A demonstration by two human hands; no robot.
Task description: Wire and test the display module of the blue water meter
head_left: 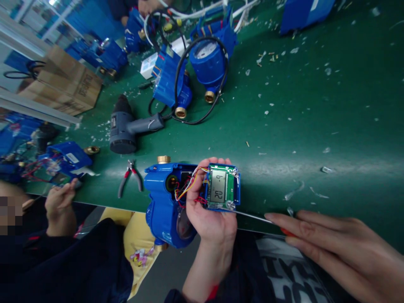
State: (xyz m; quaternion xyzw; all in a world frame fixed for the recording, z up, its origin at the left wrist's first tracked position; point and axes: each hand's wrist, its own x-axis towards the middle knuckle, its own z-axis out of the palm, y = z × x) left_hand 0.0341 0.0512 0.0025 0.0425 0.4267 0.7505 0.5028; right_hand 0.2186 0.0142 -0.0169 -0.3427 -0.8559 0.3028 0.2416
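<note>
My left hand (pixel 206 212) grips a small blue module with a green circuit board and an LCD display (pixel 222 187), joined by red, yellow and white wires to a blue water meter body (pixel 164 202) at the front edge of the table. My right hand (pixel 331 244) holds a thin metal tool with a red handle (pixel 285 230), its shaft (pixel 252 216) pointing left toward the module.
A green table (pixel 315 105) is strewn with small white and metal scraps. On it lie pliers (pixel 129 176), a grey power tool (pixel 129 126), several blue meters with black cables (pixel 189 71) and cardboard boxes (pixel 67 82). Another person's hand (pixel 59 202) works at the left.
</note>
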